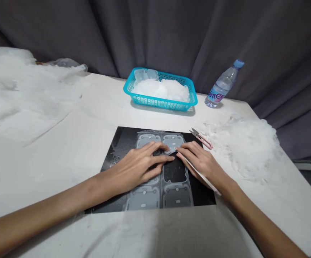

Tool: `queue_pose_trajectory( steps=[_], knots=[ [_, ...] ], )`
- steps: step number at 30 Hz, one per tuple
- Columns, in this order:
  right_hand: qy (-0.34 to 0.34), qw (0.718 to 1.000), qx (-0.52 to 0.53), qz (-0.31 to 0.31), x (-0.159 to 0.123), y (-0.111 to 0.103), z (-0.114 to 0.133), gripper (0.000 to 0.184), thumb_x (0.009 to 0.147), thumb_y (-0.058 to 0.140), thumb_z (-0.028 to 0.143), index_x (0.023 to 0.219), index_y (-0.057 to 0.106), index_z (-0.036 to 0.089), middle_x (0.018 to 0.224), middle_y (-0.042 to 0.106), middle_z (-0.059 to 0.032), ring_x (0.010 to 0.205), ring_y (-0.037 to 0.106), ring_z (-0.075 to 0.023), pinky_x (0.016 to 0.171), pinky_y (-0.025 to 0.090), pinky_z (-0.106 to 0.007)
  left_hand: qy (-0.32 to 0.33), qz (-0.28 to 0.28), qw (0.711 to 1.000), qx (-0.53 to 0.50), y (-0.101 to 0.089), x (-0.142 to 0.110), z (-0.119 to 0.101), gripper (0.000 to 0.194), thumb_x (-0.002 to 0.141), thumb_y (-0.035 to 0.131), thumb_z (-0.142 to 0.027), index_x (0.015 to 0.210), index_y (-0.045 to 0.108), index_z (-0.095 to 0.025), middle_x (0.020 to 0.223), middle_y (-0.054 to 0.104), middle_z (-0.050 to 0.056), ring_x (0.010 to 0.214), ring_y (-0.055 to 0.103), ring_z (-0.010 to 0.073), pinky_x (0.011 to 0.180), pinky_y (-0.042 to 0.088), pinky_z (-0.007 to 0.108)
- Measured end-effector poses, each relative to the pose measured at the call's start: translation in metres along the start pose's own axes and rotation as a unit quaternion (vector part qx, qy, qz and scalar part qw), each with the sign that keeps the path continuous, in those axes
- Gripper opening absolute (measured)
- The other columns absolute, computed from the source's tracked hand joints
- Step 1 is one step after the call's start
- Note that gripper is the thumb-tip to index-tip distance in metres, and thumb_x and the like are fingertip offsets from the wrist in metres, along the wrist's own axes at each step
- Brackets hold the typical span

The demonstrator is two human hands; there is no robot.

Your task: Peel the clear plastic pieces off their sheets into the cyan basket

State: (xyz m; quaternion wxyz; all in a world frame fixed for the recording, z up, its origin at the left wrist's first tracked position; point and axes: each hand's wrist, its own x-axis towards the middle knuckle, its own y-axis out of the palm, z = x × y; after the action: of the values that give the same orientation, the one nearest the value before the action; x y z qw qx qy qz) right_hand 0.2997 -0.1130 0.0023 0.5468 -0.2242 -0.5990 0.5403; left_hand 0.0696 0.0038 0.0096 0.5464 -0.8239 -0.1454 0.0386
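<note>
Near: white worktop (176, 233), both forearms coming in from the lower corners. Black mat (203, 199) flat on it, a clear moulded sheet (143, 197) on the mat, just in front of the wearer. Sheet bears rounded grey panels in two columns; the near pair shows plainly, the middle of the left column is mostly covered by the hand. Right column, middle: bare dark opening with a notched outline.

Left hand (141, 161) lies palm down across the left column, fingers spread, foremost tips at the upper edge of the dark opening. Right hand (202, 159) opposite, fingers close together around a slim pale strip (206, 181); its tip is at that same edge, its length slanting back under the hand toward the wrist. Exact kind of strip: cannot tell.

Just beyond the right hand, pink-handled snips (204, 139), blades pointing away and left, across the mat's far right corner. Right of these, a loose heap of whitish translucent pieces (254, 147).

Farther: left, a larger translucent white heap (32, 86), partly blurred; centre, blue basket (158, 102) holding white pieces (171, 89); right of it, upright labelled bottle (222, 87), blue cap. Farthest: dark grey curtain (166, 36) in folds.
</note>
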Motion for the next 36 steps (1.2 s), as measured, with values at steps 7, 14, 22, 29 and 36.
queue_pose_trajectory(
  steps=[7, 14, 22, 29, 36],
  knots=[
    [-0.054, 0.998, -0.014, -0.023, -0.005, 0.007, -0.009, 0.028, 0.108, 0.052, 0.020, 0.135, 0.059, 0.014, 0.110, 0.072, -0.0137, 0.098, 0.070, -0.0231, 0.077, 0.059, -0.033, -0.062, -0.013, 0.993, -0.101, -0.017, 0.014, 0.010, 0.028, 0.107, 0.049, -0.040, 0.128, 0.065, -0.029, 0.133, 0.060, 0.004, 0.121, 0.059, 0.0220, 0.097, 0.049, 0.033],
    [-0.092, 0.992, 0.022, -0.083, -0.003, 0.006, -0.007, 0.043, 0.103, 0.057, 0.010, 0.146, 0.051, 0.015, 0.111, 0.072, -0.0136, 0.093, 0.070, -0.0221, 0.079, 0.061, -0.034, -0.078, 0.031, 0.989, -0.123, -0.032, 0.064, 0.039, 0.073, 0.091, 0.061, -0.068, 0.139, 0.055, -0.013, 0.118, 0.065, 0.012, 0.118, 0.054, 0.0313, 0.107, 0.040, 0.043],
    [-0.049, 0.988, 0.132, -0.064, -0.005, 0.007, -0.003, 0.038, 0.104, 0.052, 0.009, 0.139, 0.059, 0.021, 0.117, 0.069, -0.0126, 0.103, 0.068, -0.0212, 0.087, 0.060, -0.035, -0.108, 0.115, 0.972, -0.176, -0.037, 0.066, 0.043, 0.064, 0.087, 0.064, -0.066, 0.127, 0.055, -0.016, 0.114, 0.058, 0.011, 0.106, 0.056, 0.0269, 0.094, 0.044, 0.036],
    [0.132, 0.960, 0.212, -0.125, -0.004, -0.014, -0.001, 0.044, 0.112, 0.031, 0.027, 0.098, 0.072, 0.025, 0.112, 0.071, -0.0077, 0.111, 0.062, -0.0253, 0.099, 0.050, -0.050, -0.134, 0.134, 0.974, -0.121, -0.035, 0.062, 0.040, 0.062, 0.081, 0.071, -0.065, 0.118, 0.052, -0.019, 0.107, 0.058, 0.006, 0.096, 0.058, 0.0246, 0.082, 0.042, 0.031],
    [0.227, 0.963, 0.117, -0.084, -0.006, 0.000, 0.000, 0.034, 0.102, 0.058, 0.044, 0.131, 0.059, 0.025, 0.126, 0.058, -0.0135, 0.124, 0.051, -0.0328, 0.106, 0.044, -0.057, -0.053, 0.092, 0.976, -0.188, -0.038, 0.067, 0.035, 0.029, 0.077, 0.074, -0.040, 0.082, 0.056, -0.019, 0.098, 0.056, 0.004, 0.102, 0.049, 0.0259, 0.091, 0.039, 0.035]
  ],
)
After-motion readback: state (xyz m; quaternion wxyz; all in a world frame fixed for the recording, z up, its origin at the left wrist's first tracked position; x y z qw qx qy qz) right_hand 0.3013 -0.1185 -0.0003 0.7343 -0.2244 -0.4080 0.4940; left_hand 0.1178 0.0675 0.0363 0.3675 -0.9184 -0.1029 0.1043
